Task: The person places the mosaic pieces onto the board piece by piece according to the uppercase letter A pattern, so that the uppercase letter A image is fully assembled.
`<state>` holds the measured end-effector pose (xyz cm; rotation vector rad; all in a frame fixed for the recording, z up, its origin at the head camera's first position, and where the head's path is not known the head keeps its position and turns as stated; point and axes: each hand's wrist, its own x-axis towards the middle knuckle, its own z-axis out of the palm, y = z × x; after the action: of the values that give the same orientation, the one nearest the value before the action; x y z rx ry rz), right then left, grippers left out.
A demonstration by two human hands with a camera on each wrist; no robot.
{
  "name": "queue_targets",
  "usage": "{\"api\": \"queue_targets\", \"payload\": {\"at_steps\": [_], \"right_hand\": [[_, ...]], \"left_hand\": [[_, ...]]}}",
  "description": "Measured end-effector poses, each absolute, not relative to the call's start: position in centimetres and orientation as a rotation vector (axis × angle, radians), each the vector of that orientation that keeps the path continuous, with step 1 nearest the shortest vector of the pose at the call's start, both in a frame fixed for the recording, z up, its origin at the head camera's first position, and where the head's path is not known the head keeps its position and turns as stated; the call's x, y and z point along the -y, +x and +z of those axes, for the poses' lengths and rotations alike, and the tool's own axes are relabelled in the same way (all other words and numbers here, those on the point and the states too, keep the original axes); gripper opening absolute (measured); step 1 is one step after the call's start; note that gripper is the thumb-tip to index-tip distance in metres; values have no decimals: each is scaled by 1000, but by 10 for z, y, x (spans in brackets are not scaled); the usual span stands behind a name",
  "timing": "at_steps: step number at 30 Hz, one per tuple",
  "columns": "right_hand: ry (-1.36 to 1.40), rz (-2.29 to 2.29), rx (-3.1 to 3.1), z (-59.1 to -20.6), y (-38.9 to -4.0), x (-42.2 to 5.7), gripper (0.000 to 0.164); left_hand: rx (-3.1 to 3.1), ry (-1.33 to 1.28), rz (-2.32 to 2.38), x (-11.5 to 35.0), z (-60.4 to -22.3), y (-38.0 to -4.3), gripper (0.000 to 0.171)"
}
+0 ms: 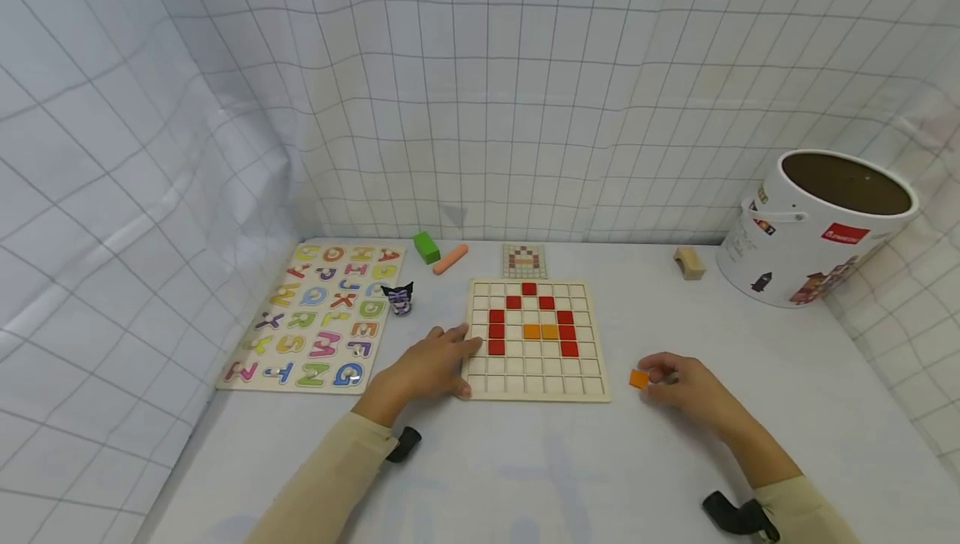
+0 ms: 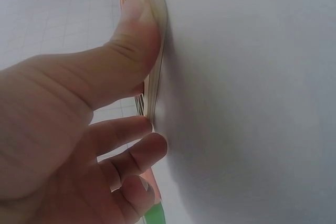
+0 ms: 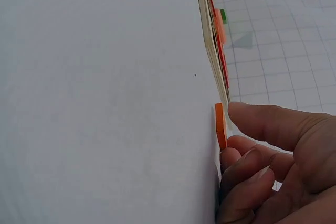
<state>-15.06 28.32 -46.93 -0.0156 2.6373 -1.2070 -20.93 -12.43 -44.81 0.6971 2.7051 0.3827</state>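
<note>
A wooden grid board (image 1: 525, 369) lies flat, with red square tiles (image 1: 497, 331) in an arch-like pattern and two orange tiles (image 1: 541, 331) in the middle. Along its left edge rests my left hand (image 1: 431, 363); in the left wrist view the thumb (image 2: 137, 30) lies on the board's edge, the other fingers loosely bent. To the right of the board, my right hand (image 1: 686, 386) pinches a loose orange tile (image 1: 639, 379) between thumb and fingertips. In the right wrist view that orange tile (image 3: 220, 125) is right at the tabletop.
Behind the board lies a small pattern card (image 1: 524, 262). On the left are an alphabet puzzle board (image 1: 300, 344), a small dark figurine (image 1: 400, 299), a green block (image 1: 427, 247) and an orange stick (image 1: 451, 259). A wooden arch block (image 1: 689, 263) and a white bucket (image 1: 802, 244) stand at the back right.
</note>
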Motion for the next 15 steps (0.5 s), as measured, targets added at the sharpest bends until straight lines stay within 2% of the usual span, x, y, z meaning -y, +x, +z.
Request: {"api": "queue_targets", "payload": {"at_steps": [15], "right_hand": [[-73, -1053, -2776, -473, -151, -272, 21]], "left_hand": [[-2705, 706, 368, 124, -449, -210, 82]]}}
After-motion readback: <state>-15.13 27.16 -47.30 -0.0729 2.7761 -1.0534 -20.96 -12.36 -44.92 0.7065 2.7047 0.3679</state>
